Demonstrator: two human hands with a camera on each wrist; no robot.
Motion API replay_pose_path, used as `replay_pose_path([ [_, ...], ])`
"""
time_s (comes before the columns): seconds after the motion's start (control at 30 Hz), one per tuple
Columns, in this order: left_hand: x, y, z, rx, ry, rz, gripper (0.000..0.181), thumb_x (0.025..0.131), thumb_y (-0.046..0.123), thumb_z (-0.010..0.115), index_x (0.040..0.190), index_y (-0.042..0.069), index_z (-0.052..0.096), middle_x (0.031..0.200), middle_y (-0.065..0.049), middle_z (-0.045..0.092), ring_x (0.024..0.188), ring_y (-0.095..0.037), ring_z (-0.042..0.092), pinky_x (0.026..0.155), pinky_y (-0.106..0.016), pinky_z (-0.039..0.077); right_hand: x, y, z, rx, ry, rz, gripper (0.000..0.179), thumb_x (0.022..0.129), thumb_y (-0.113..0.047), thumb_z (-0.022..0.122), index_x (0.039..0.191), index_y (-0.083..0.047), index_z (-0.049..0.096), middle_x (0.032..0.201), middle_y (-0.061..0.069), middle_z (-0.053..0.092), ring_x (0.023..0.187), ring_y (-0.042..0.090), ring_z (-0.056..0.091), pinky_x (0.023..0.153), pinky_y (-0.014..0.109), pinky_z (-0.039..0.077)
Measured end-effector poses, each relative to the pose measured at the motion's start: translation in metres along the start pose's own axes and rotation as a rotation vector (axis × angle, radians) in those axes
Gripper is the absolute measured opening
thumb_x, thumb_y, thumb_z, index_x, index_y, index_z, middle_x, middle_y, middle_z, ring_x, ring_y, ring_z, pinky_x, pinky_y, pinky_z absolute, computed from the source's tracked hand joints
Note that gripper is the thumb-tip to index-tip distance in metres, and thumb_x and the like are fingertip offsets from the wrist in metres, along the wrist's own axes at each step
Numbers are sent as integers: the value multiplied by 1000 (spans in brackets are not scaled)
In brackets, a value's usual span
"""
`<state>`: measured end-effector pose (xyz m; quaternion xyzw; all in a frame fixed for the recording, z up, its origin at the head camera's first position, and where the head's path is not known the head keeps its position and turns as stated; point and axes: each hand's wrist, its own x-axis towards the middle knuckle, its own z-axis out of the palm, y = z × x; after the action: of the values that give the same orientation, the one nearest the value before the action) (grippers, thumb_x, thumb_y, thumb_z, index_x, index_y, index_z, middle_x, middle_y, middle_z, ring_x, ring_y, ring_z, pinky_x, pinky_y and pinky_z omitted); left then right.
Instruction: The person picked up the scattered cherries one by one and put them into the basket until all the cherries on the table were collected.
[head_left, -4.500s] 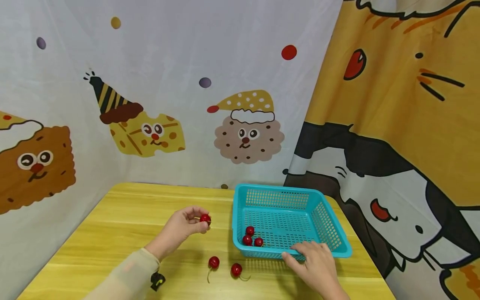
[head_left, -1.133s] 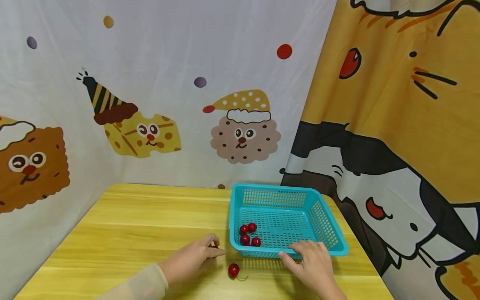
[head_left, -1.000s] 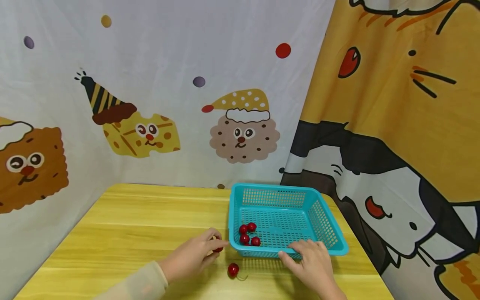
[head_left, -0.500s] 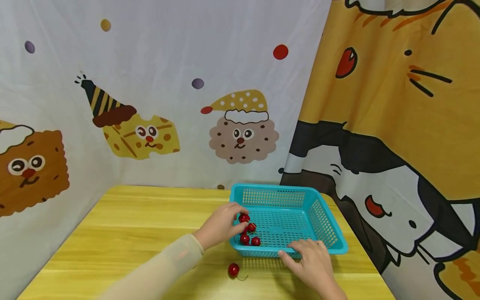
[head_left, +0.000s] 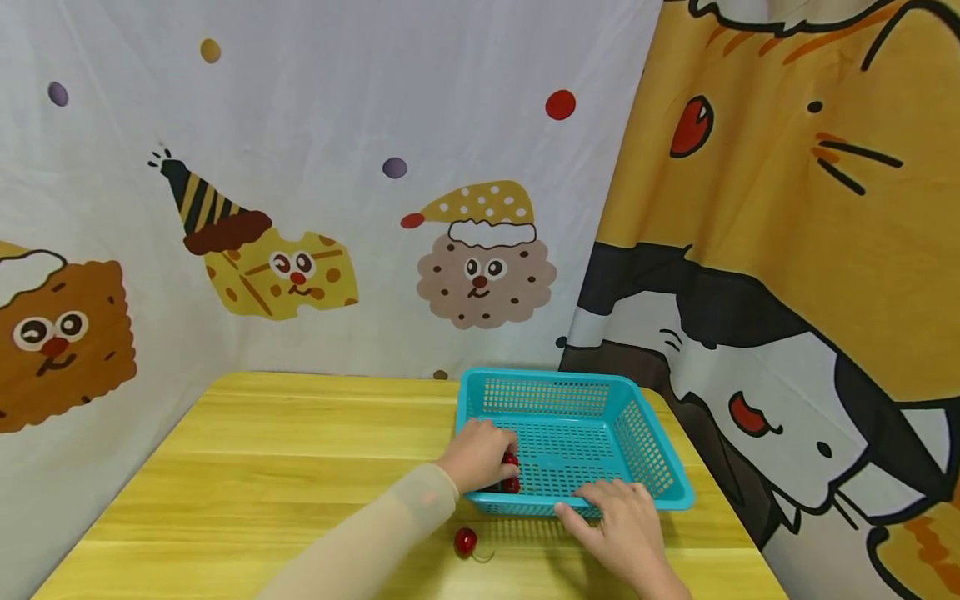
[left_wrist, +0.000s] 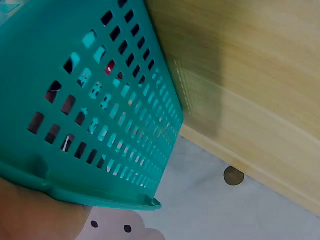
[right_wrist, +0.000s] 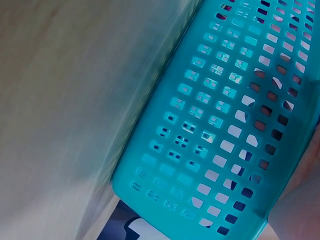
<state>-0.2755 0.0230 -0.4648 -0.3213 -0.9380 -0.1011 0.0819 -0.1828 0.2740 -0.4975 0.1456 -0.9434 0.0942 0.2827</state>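
My left hand (head_left: pixel 480 457) reaches over the left side of the blue basket (head_left: pixel 573 379), its fingers curled at a red cherry (head_left: pixel 511 460) that shows between fingertips and thumb. Just below the thumb another cherry (head_left: pixel 511 485) lies in the basket's near left corner; the hand hides other cherries there. My right hand (head_left: pixel 618 525) grips the basket's near rim, fingers over the inside and thumb outside. On the table in front of the basket lies a single cherry (head_left: pixel 466 542) with its green stem to the right. Both wrist views show the basket's perforated wall (left_wrist: pixel 95 100) up close.
The basket stands at the right of a yellow wood-grain table (head_left: pixel 300 467). A pale cloth with printed cartoons (head_left: pixel 486 279) hangs behind the table, and an orange patterned curtain (head_left: pixel 787 192) hangs along its right side.
My left hand has picked up a cherry from the table, carried it over the basket's left rim, then lowered it toward the near left corner. The right hand keeps its grip on the rim.
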Motion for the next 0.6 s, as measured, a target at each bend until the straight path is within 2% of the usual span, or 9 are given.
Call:
replay_pose_path([
  [0.2,2,3,0,53,-11,-6,16,91,40,87,92,26,80,80,14,74,82,-10,66,83,-32,51,2,0,-3,-4,-9,0,28,87,-59,81,92,-31,81,87,-13,77,79,9,65,77,37,47],
  [0.3,3,4,-1,93,-30,14,13,93,40,85,84,31,81,77,18,74,82,-8,67,92,-37,54,3,0,-3,-5,-16,7,29,87,-59,81,92,-31,81,87,-12,77,79,10,64,76,37,47],
  [0.43,3,4,0,124,-39,25,13,94,42,83,83,34,83,78,20,75,86,-7,70,101,-42,55,3,0,-2,-7,-19,8,29,87,-60,81,91,-32,81,86,-14,76,79,9,64,76,36,47],
  [0.6,2,3,3,106,-23,25,21,95,42,81,77,32,80,69,19,71,75,-5,64,88,-35,54,2,0,-1,-1,-14,9,28,87,-59,81,91,-31,81,87,-14,76,79,9,65,76,36,46],
])
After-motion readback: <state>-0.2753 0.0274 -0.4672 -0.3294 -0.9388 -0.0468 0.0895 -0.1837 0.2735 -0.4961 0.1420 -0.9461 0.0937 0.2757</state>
